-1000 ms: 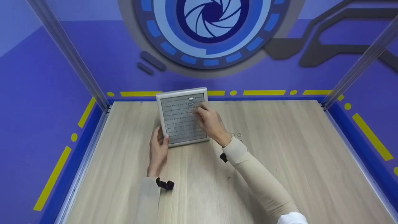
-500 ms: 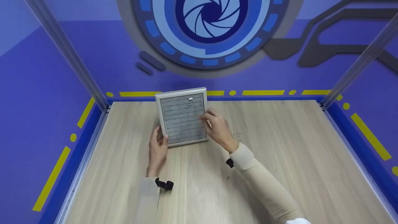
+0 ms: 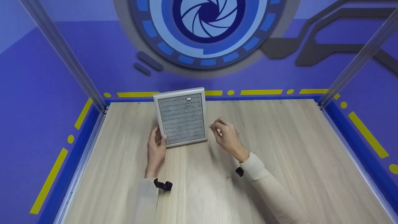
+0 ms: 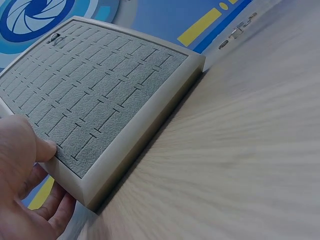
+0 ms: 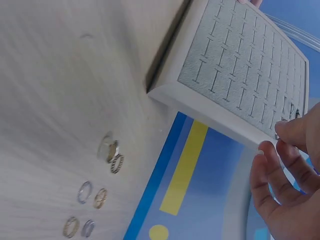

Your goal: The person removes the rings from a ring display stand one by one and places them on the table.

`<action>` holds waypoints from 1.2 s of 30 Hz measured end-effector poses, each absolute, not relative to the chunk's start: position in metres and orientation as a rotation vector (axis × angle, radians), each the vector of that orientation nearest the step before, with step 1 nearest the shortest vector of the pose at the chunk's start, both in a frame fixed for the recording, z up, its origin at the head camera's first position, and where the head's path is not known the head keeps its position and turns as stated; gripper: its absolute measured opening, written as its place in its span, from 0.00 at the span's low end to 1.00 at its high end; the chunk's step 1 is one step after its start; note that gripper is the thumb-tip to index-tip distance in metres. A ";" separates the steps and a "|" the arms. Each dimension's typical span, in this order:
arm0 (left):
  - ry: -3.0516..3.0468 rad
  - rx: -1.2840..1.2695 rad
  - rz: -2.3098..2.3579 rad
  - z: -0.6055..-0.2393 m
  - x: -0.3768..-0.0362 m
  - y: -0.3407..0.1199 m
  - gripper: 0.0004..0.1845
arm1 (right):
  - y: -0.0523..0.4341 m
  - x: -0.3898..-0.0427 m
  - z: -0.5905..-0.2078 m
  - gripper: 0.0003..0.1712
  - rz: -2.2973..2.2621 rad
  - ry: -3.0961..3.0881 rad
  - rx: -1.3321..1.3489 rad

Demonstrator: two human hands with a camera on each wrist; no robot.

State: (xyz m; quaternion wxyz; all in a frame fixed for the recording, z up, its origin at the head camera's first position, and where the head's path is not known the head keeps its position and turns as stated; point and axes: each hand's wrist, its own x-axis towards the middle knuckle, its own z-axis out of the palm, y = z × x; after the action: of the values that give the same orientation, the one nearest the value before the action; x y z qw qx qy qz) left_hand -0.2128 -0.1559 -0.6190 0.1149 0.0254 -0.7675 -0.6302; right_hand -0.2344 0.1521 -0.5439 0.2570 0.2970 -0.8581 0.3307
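Note:
A ring display board [image 3: 182,118], with a white frame and a grey slotted pad, leans back on the table. My left hand [image 3: 156,151] grips its lower left corner, thumb on the front and fingers behind, as the left wrist view [image 4: 22,175] confirms. One silver ring [image 3: 188,99] sits in a slot near the top right of the pad. Just right of the board, apart from it, my right hand [image 3: 228,137] pinches a small shiny ring [image 3: 210,125] between thumb and forefinger. That ring is mostly hidden by the fingertips in the right wrist view.
Several loose rings [image 5: 100,197] lie on the wooden table [image 3: 279,140] to the right of the board; the right hand hides them in the head view. A blue patterned wall [image 3: 264,74] stands close behind the board, with metal posts [image 3: 367,54] at the corners.
My right hand has drawn back from the pad, moving right and toward me, with the ring between its fingertips. The left hand and the board stay in place.

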 end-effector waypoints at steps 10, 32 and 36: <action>-2.273 0.087 -1.831 -0.619 -0.213 -0.155 0.31 | 0.174 -0.218 -0.561 0.08 0.929 -2.373 0.771; -2.263 0.091 -1.837 -0.619 -0.213 -0.156 0.32 | 0.201 -0.200 -0.594 0.06 0.870 -2.539 0.640; -2.269 0.109 -1.848 -0.618 -0.213 -0.156 0.32 | 0.202 -0.199 -0.595 0.06 0.849 -2.592 0.621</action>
State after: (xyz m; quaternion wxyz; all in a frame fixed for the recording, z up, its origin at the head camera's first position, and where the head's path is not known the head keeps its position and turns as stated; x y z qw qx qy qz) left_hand -0.2126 -0.1559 -0.6180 0.1066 0.0371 -0.7703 -0.6276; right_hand -0.1994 0.2016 -0.5954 0.1713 0.2189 -0.9128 0.2991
